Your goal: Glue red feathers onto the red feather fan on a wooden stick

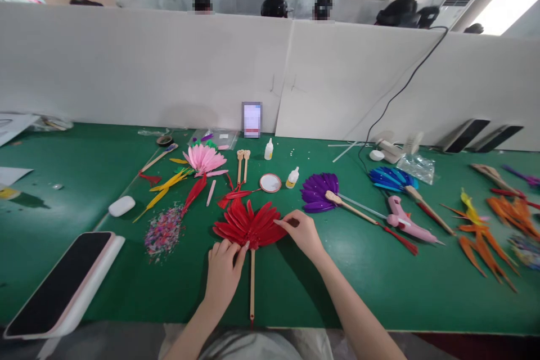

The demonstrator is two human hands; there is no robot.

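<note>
Hands flank the red feather fan [248,222] lying flat on the green tabletop [337,281]. Left hand [223,270] pins the lower feathers, grip loosely curled. Right hand [301,232] apparently pinches the right-edge feather.

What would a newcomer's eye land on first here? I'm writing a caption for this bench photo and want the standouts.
The red feather fan on its wooden stick lies at the centre of the green table. The left hand presses its lower edge and the right hand touches its right feathers. To the right lie a purple feather fan and a pink glue gun; at the far right, orange feathers.
</note>
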